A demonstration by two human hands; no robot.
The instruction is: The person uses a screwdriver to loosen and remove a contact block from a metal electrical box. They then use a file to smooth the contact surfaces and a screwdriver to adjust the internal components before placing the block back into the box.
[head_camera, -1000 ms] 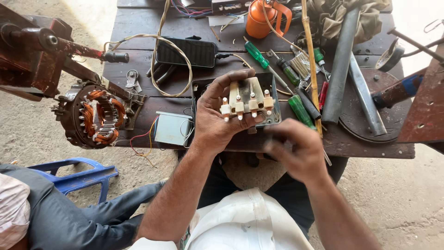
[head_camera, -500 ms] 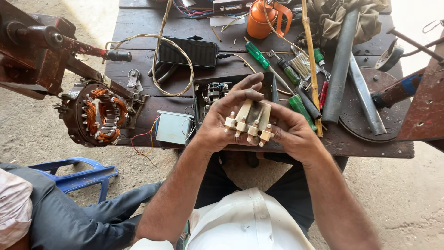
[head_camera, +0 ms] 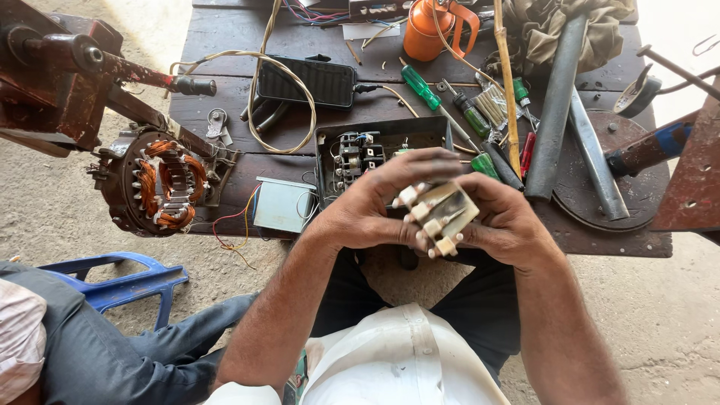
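Both of my hands hold a small cream-coloured electrical switch block (head_camera: 439, 216) with several white terminals, just in front of the workbench edge. My left hand (head_camera: 375, 202) wraps it from the left and top, fingers curled over it. My right hand (head_camera: 506, 221) cups it from the right and below. Right behind my hands on the bench lies an open black switch box (head_camera: 360, 154) with wired parts inside.
A wound motor stator (head_camera: 161, 184) sits on a rusty winding stand (head_camera: 60, 82) at the left. The dark wooden bench (head_camera: 225, 97) carries a grey box (head_camera: 281, 204), black phone (head_camera: 307, 81), green screwdrivers (head_camera: 420, 86), orange oil can (head_camera: 427, 30), metal pipes (head_camera: 559, 97). Another person's leg (head_camera: 97, 360) and a blue stool (head_camera: 112, 281) lie lower left.
My right hand came up from below to join the left on the switch block. The block has been lowered toward me and tilted, away from above the black box.
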